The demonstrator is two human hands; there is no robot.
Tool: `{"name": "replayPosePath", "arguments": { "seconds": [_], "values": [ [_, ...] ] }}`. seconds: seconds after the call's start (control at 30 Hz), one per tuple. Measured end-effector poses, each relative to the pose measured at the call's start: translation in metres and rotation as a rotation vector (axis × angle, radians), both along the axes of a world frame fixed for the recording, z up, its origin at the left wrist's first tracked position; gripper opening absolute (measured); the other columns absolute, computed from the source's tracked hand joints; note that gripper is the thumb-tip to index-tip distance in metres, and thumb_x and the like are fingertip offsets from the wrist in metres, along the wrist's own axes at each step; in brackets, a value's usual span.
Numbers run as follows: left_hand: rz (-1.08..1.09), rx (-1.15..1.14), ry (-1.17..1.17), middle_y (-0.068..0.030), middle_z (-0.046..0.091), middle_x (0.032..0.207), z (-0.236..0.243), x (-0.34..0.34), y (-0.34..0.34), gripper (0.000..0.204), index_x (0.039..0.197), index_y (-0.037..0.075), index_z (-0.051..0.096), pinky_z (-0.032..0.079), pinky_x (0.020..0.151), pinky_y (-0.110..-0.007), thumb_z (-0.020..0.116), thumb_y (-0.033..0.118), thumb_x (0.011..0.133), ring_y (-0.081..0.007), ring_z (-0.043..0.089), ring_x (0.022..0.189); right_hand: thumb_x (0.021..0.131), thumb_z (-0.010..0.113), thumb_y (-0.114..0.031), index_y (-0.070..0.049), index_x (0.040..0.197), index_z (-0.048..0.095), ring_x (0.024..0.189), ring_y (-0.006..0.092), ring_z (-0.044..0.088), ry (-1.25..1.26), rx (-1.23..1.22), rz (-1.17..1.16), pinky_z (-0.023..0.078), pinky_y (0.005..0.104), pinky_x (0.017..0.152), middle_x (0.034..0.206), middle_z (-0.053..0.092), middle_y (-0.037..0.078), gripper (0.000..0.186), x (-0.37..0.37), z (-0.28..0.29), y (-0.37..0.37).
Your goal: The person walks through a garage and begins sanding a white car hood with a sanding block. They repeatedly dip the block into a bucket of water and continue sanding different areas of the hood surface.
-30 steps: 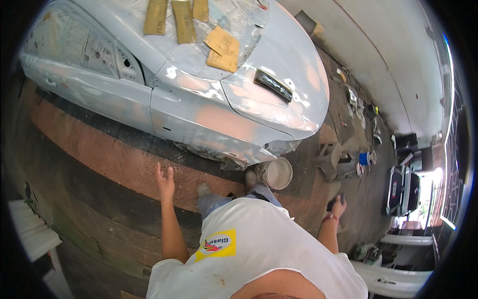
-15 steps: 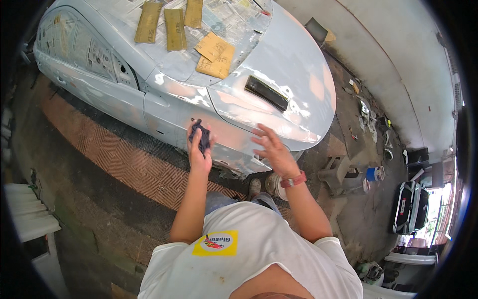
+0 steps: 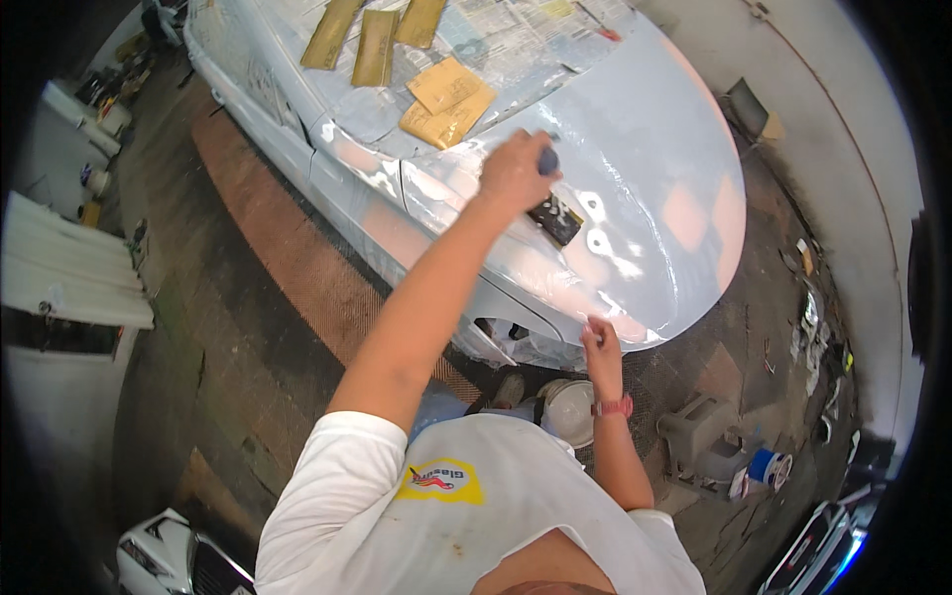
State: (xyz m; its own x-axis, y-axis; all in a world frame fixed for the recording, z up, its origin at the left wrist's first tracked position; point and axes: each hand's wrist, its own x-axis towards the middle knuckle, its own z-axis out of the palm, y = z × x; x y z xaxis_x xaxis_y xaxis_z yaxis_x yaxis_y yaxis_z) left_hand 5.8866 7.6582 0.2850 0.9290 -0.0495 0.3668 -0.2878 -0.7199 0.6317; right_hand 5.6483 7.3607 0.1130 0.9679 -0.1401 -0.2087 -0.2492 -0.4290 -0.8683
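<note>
Left hand [image 3: 514, 177] has carried the dark wad [image 3: 548, 161], fingers clamped round it, over the hood [image 3: 635, 149]; right hand [image 3: 603, 359] bent, finger closure unclear.

At your 4 o'clock you have a grey stool [image 3: 686, 428] near a blue-and-white can [image 3: 770, 466]; at your 8, a white car [image 3: 178, 553].

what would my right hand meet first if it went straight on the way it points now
The right hand would probably first meet the curved, pale grey car hood with pinkish patches; depth is unclear, so it might pass above.
</note>
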Motion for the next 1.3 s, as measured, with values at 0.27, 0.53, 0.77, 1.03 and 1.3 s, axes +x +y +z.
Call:
{"name": "replayPosePath", "arguments": {
  "seconds": [0.27, 0.53, 0.77, 1.03, 1.3],
  "values": [
    [0.714, -0.177, 0.007, -0.031, 0.039, 0.157, -0.103, -0.021, 0.141, 0.074, 0.153, 0.009, 0.047, 0.042, 0.121, -0.053, 0.087, 0.017, 0.091, -0.0476, 0.045, 0.145, 0.093, 0.086, -0.028, -0.014, 0.157, 0.057, 0.141, 0.0456, 0.054, -0.581, -0.475, 0.475, 0.043, 0.0558, 0.12, 0.157, 0.055, 0.026, 0.072, 0.19, 0.073, 0.121],
    [1.015, -0.228, -0.12, -0.0338, 0.024, 0.166, -0.173, -0.02, 0.114, 0.069, 0.16, 0.013, 0.042, 0.034, 0.126, -0.062, 0.078, 0.024, 0.103, -0.0546, 0.029, 0.156, 0.093, 0.078, -0.014, -0.022, 0.157, 0.062, 0.135, 0.0463, 0.057, -0.526, -0.618, 0.697, 0.049, 0.0535, 0.115, 0.16, 0.052, 0.026, 0.066, 0.245, 0.055, 0.132],
    [1.037, -0.256, -0.167, -0.0324, 0.027, 0.163, -0.169, -0.013, 0.116, 0.066, 0.157, 0.011, 0.044, 0.042, 0.122, -0.064, 0.078, 0.02, 0.102, -0.0535, 0.033, 0.154, 0.086, 0.076, -0.002, -0.025, 0.158, 0.062, 0.128, 0.0456, 0.058, -0.613, -0.708, 0.931, 0.048, 0.0527, 0.113, 0.155, 0.055, 0.023, 0.077, 0.225, 0.045, 0.08],
    [1.023, -0.296, -0.198, -0.0327, 0.029, 0.162, -0.172, -0.014, 0.121, 0.065, 0.156, 0.011, 0.046, 0.039, 0.124, -0.062, 0.079, 0.02, 0.101, -0.0524, 0.033, 0.154, 0.094, 0.076, -0.013, -0.023, 0.162, 0.056, 0.125, 0.0407, 0.062, -0.646, -0.718, 0.919, 0.053, 0.0522, 0.103, 0.154, 0.057, 0.021, 0.072, 0.275, 0.06, 0.194],
    [1.035, -0.301, -0.237, -0.0305, 0.03, 0.164, -0.172, -0.008, 0.115, 0.065, 0.156, 0.011, 0.049, 0.036, 0.125, -0.063, 0.081, 0.019, 0.1, -0.0519, 0.034, 0.154, 0.095, 0.075, -0.011, -0.017, 0.157, 0.059, 0.125, 0.0393, 0.063, -0.708, -0.823, 0.893, 0.054, 0.054, 0.098, 0.15, 0.059, 0.02, 0.064, 0.287, 0.066, 0.219]
  ]
}}
